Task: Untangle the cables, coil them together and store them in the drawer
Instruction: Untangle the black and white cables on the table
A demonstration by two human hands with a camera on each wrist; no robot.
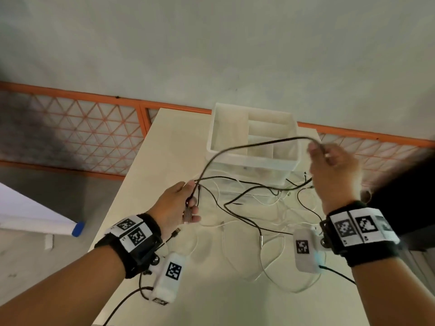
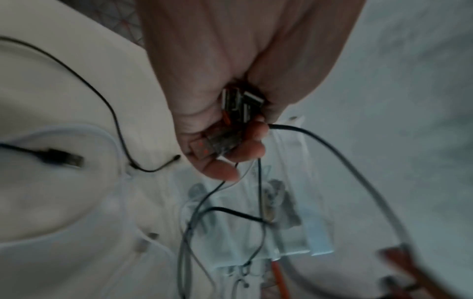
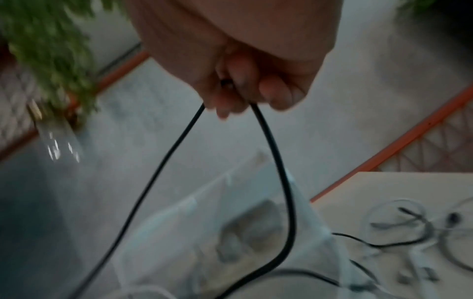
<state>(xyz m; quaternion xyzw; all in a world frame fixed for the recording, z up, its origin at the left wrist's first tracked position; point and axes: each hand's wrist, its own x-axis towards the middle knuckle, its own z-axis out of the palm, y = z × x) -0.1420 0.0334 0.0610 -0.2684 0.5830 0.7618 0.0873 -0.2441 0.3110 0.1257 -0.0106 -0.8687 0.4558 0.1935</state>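
Left hand [image 1: 176,205]: fingers curled round a bundle of plugs [image 2: 231,123] with the black cable [image 1: 249,147] running out of the fist; held above the near-left part of the table [image 1: 164,142].

Right hand [image 1: 334,170]: raised higher, to the right; thumb and fingers pinch a bend of the same black cable, so two strands hang down from the grip in the right wrist view. The cable arches between the two hands, passing in front of the box.

Remaining cables [image 1: 259,208]: black and white ones in a loose tangle on the table between and below the hands, several plugs lying free, one black plug [image 1: 175,232] just beside the left wrist.

Box [image 1: 253,143]: clear plastic, open-topped, at the far middle of the table, split by dividers into one long compartment on the left and smaller ones on the right. No cable lies in any compartment seen from above; contents behind the front wall are too blurred to tell.

Beyond the table: grey floor and an orange-framed mesh fence [image 1: 77,130].
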